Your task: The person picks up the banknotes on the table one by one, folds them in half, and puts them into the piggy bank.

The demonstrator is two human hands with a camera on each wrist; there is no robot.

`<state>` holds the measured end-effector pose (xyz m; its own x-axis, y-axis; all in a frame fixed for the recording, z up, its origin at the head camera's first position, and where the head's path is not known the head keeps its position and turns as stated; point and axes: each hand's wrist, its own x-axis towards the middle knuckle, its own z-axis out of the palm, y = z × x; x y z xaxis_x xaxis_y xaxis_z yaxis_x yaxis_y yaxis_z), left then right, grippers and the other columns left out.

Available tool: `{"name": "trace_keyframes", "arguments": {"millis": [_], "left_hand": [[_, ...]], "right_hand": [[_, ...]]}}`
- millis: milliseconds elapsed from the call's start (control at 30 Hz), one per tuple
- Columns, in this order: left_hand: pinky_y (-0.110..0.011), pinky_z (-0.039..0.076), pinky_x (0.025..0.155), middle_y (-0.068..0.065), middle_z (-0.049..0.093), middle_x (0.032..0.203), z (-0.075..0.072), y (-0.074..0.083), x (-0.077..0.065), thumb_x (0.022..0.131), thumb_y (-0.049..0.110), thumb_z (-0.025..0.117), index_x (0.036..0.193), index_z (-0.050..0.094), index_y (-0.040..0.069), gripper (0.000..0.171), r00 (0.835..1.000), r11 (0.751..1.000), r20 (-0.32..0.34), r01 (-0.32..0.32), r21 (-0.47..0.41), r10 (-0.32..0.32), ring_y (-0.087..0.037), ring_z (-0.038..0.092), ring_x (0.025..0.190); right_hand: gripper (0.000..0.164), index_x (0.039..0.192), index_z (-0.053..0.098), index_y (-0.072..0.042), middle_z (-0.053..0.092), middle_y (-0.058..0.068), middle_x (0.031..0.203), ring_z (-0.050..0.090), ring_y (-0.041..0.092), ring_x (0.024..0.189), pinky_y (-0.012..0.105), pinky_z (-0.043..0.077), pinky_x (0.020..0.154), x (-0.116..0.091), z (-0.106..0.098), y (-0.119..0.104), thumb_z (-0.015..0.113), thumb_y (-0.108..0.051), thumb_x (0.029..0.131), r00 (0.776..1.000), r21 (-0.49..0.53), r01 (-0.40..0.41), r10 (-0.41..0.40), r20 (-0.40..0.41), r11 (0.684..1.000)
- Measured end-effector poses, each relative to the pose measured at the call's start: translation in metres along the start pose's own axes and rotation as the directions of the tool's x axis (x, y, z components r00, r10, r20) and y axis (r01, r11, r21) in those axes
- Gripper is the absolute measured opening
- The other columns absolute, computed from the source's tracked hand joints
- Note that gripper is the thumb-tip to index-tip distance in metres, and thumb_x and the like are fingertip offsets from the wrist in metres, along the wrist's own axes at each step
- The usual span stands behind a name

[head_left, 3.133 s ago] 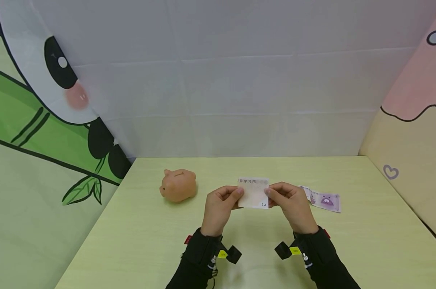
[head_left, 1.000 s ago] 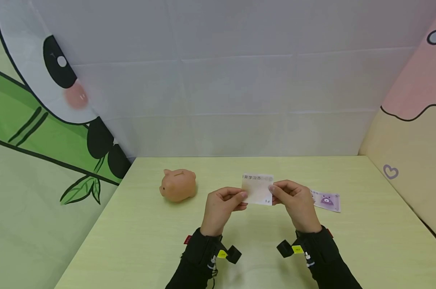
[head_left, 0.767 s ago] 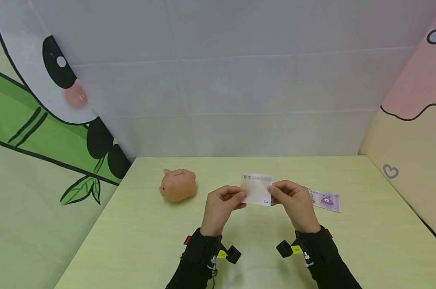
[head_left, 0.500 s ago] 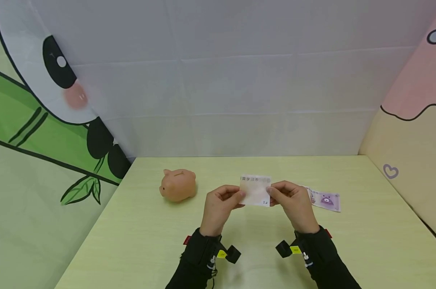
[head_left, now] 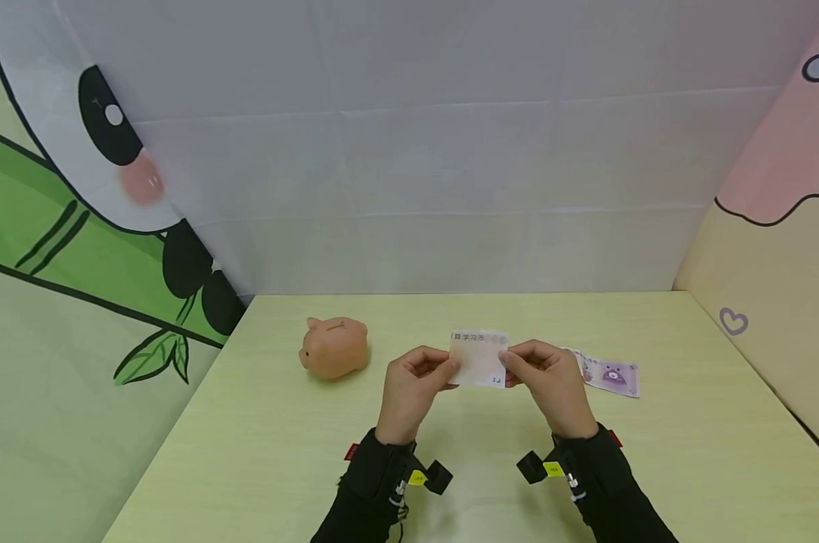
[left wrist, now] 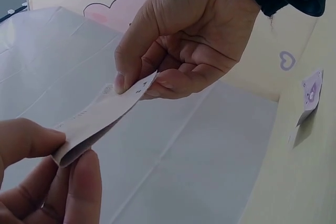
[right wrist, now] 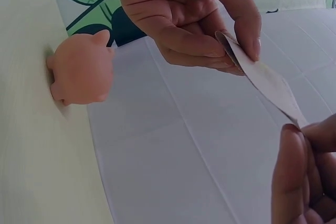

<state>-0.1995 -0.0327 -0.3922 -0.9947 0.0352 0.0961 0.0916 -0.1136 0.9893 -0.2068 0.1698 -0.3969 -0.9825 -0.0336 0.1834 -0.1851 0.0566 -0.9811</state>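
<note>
In the head view, a pale paper play banknote [head_left: 479, 360], folded in half and printed with dark characters, is held up above the table between both hands. My left hand [head_left: 411, 394] pinches its left side between thumb and fingers; the left wrist view shows the rounded fold at those fingertips [left wrist: 59, 141]. At the opposite side, where the two layers meet, my right hand [head_left: 553, 386] pinches the note with thumb and forefinger. Behind the right hand lies a purple play banknote [head_left: 613, 378], its left end curling up. A pink-orange piggy bank [head_left: 335, 348] stands left of the hands, its slot facing up.
The pale wooden table [head_left: 274, 452] runs back to a grey-white cloth backdrop [head_left: 450, 166]. Cartoon-printed panels flank it, a green one [head_left: 56, 362] at left and a cream and pink one [head_left: 783, 302] at right. Both wrists wear small black cameras [head_left: 439, 477].
Over the last second both hands have brought the folded banknote slightly left and down. More of the purple banknote's left end shows beside the right hand. The piggy bank has stayed put.
</note>
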Motion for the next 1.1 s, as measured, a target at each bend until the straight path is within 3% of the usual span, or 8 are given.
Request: {"name": "trace_keyframes", "arguments": {"millis": [267,667,1100], "left_hand": [[-0.03,0.06,0.075,-0.008,0.069,0.092,-0.0062,0.0013,0.0009,0.092,0.015,0.069,0.102,0.07,-0.007,0.024,0.999,1.0,0.044,0.012,-0.025,-0.011,-0.016,0.069,0.078],[-0.031,0.06,0.077,-0.001,0.069,0.09,-0.0071,0.0052,-0.0014,0.092,0.009,0.067,0.106,0.067,-0.011,0.025,0.995,0.997,0.096,0.026,-0.079,-0.018,-0.015,0.067,0.078],[-0.031,0.059,0.08,-0.001,0.068,0.099,-0.0064,0.0054,-0.0035,0.092,0.015,0.069,0.116,0.063,-0.009,0.034,0.986,0.998,0.167,0.029,-0.058,-0.019,-0.013,0.068,0.081]], "right_hand": [[0.019,0.098,0.068,0.01,0.068,-0.006,0.079,0.063,0.013,0.066,0.024,0.058,0.066,0.0013,0.0003,0.0008,0.067,-0.008,0.093,1.0,0.0,-0.015,0.015,-0.016,1.0],[0.02,0.097,0.067,0.011,0.068,-0.004,0.077,0.063,0.012,0.064,0.025,0.058,0.066,0.0005,-0.0002,0.0016,0.067,-0.009,0.093,1.0,0.01,0.004,-0.003,-0.016,1.0],[0.02,0.098,0.067,0.01,0.068,-0.005,0.078,0.063,0.011,0.066,0.024,0.058,0.067,-0.0005,0.0005,-0.0002,0.067,-0.009,0.093,1.0,0.017,-0.003,0.003,-0.008,1.0]]}}
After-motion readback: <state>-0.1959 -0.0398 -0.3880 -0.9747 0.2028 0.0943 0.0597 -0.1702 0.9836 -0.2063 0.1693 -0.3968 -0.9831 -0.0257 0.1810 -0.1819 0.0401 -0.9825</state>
